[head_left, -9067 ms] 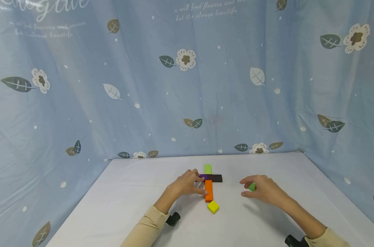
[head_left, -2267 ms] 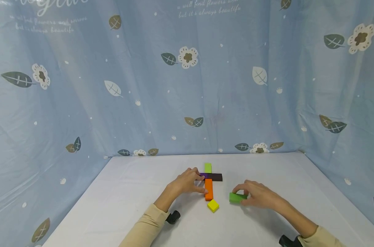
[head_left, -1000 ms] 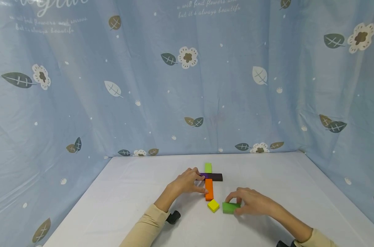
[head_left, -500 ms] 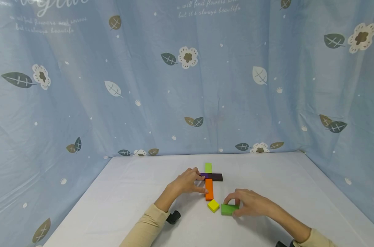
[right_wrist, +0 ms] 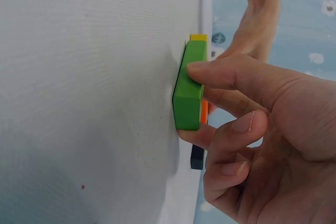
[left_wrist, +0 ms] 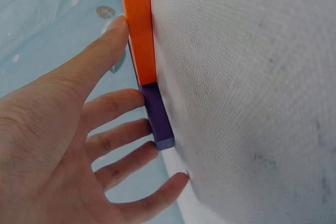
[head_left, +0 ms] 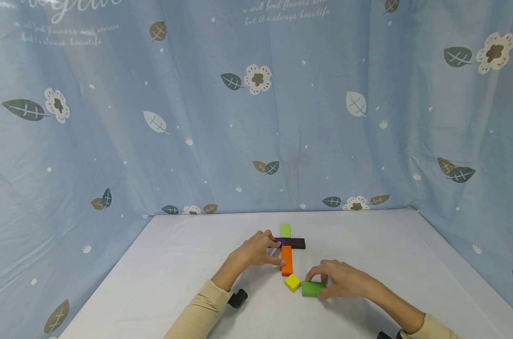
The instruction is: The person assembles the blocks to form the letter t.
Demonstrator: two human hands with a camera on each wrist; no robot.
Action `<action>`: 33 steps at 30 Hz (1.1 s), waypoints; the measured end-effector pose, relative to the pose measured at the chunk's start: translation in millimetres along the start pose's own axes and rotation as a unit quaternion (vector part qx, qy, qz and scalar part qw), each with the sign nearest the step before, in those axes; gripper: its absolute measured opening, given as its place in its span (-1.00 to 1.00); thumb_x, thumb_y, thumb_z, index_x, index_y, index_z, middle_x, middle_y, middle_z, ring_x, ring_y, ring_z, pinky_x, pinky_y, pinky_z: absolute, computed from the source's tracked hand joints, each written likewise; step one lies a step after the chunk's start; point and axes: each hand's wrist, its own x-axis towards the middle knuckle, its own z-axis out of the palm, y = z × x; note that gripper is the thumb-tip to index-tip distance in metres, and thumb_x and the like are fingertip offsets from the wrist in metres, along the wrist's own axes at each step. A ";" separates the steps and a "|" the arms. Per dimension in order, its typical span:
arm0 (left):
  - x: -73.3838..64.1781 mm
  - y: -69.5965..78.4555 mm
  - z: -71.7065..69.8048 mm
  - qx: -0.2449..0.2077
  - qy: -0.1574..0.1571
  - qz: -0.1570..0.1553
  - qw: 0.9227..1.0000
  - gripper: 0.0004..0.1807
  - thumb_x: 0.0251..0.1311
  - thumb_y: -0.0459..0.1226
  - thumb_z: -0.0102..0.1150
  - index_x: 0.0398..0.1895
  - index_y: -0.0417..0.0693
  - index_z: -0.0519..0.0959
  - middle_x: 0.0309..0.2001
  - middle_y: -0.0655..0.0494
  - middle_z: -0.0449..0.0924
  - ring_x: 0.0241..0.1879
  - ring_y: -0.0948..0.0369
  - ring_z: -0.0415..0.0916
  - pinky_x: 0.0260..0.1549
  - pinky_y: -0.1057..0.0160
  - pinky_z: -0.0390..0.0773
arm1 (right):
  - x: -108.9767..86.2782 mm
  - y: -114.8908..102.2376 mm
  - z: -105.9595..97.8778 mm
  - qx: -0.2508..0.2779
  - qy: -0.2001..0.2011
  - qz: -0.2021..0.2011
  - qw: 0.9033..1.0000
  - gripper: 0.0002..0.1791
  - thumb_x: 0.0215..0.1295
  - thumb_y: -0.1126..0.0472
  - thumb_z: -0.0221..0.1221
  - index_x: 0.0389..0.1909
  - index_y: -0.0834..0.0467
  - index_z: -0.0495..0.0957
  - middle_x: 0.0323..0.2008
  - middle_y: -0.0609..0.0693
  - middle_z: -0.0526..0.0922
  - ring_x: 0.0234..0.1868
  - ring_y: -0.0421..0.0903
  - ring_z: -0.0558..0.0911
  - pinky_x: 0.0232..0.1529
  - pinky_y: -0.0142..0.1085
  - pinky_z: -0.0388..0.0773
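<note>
My left hand (head_left: 255, 249) spreads over the left side of a flat block figure. In the left wrist view its thumb touches the orange block (left_wrist: 139, 30), while extended fingers touch the purple block (left_wrist: 156, 116). Between thumb and forefinger, my right hand (head_left: 343, 278) pinches a green block (head_left: 312, 288) down at the table. That block lies just right of the small yellow block (head_left: 292, 282), which is turned like a diamond below the orange one. Whether green and yellow touch, I cannot tell. A black block (head_left: 295, 243) and a lime block (head_left: 285, 230) make up the figure's upper part.
The blocks lie on a white-covered table (head_left: 188, 245). A blue curtain (head_left: 197, 165) printed with leaves and flowers encloses the back and both sides. A black wrist camera (head_left: 238, 298) sits under the left sleeve.
My right hand has brought the green block left and towards me, up beside the yellow block, moving only slightly in the last half second. The left hand has kept its place.
</note>
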 end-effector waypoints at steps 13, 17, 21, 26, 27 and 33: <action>0.6 -0.8 -0.7 0.003 0.001 0.002 1.000 -0.25 -0.05 0.23 0.39 0.22 0.11 0.56 0.07 0.16 0.52 -0.05 0.23 0.38 -0.12 0.19 0.53 | 0.8 -2.6 -1.4 0.002 -0.003 0.006 1.000 -0.65 0.03 0.12 0.44 -0.12 -0.21 0.65 -0.35 -0.13 0.53 -0.28 -0.09 0.45 -0.29 -0.22 0.36; 0.3 -0.9 -0.3 0.005 0.000 0.002 1.000 -0.24 -0.05 0.23 0.39 0.22 0.11 0.56 0.07 0.16 0.51 -0.05 0.24 0.37 -0.13 0.20 0.53 | 0.9 -3.7 -2.0 -0.001 -0.005 0.007 1.000 -0.64 0.02 0.12 0.44 -0.13 -0.21 0.65 -0.35 -0.13 0.53 -0.28 -0.09 0.44 -0.29 -0.21 0.36; -0.2 -0.8 0.0 0.005 0.000 0.001 1.000 -0.24 -0.05 0.23 0.39 0.22 0.10 0.56 0.07 0.16 0.51 -0.04 0.24 0.37 -0.11 0.19 0.54 | 0.7 -4.1 -2.4 -0.002 -0.005 0.002 1.000 -0.65 0.02 0.12 0.44 -0.12 -0.21 0.65 -0.35 -0.13 0.54 -0.28 -0.09 0.44 -0.30 -0.22 0.34; -0.2 -0.8 0.5 0.004 0.000 0.000 1.000 -0.25 -0.05 0.23 0.39 0.21 0.11 0.57 0.07 0.16 0.51 -0.04 0.23 0.38 -0.10 0.16 0.54 | 1.0 -4.0 -2.2 -0.005 -0.004 0.003 1.000 -0.64 0.02 0.10 0.44 -0.12 -0.22 0.65 -0.36 -0.16 0.54 -0.28 -0.10 0.44 -0.30 -0.22 0.34; -0.2 -0.8 0.5 0.003 0.000 0.000 1.000 -0.25 -0.05 0.23 0.39 0.21 0.11 0.57 0.06 0.16 0.51 -0.04 0.23 0.38 -0.10 0.16 0.54 | 0.8 -4.0 -1.9 -0.005 -0.004 0.004 1.000 -0.64 0.02 0.10 0.44 -0.12 -0.22 0.65 -0.36 -0.16 0.54 -0.28 -0.10 0.44 -0.30 -0.23 0.34; -0.2 -0.2 0.3 -0.003 0.000 -0.002 1.000 -0.25 -0.05 0.23 0.39 0.21 0.10 0.57 0.06 0.17 0.51 -0.05 0.24 0.37 -0.13 0.17 0.52 | 1.0 -3.5 -0.7 -0.012 0.001 0.005 1.000 -0.63 0.00 0.10 0.45 -0.13 -0.23 0.65 -0.37 -0.17 0.54 -0.30 -0.12 0.44 -0.33 -0.24 0.34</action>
